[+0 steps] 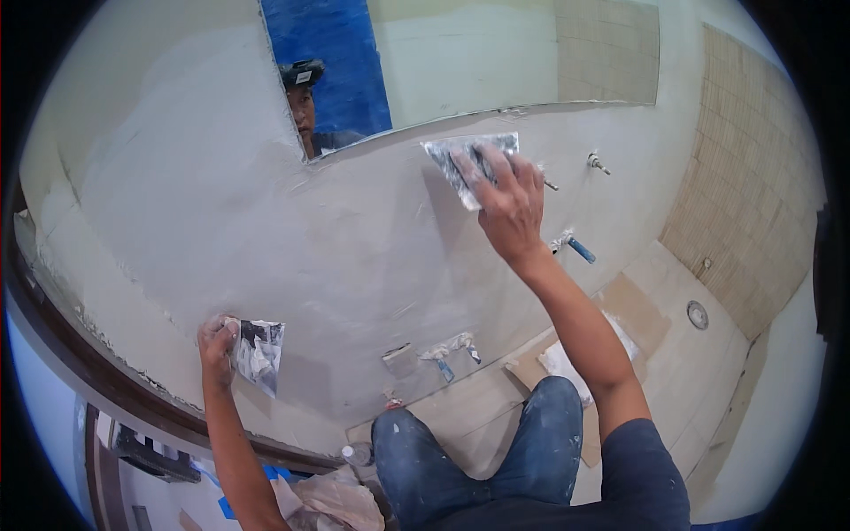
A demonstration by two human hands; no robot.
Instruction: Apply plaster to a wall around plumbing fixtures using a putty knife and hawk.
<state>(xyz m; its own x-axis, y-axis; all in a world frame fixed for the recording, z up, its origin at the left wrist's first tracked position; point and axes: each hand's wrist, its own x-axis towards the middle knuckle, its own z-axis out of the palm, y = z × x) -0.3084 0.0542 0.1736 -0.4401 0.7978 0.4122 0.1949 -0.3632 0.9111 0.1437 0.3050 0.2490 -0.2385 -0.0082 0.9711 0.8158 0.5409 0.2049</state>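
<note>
Gripped in my right hand (513, 212) is a flat metal putty scraper (459, 188), smeared with white plaster. Its blade lies at the grey plastered wall (354, 239), just under the lower edge of a mirror (469, 62). Lower on the left, my left hand (217, 347) pinches the edge of a second scraper (263, 361). Wet plaster sits on that blade, which is held in front of the wall beside a wooden frame (146, 389). The fingers of both hands are dusted white.
Pipe stubs (598, 165) and a blue pipe plug (581, 250) jut from the wall at right. Lower blue plugs (444, 368) stick out near my knees. Cardboard (645, 310) covers floor tiles near a round drain (698, 315). A plastic bag (341, 503) lies at lower left.
</note>
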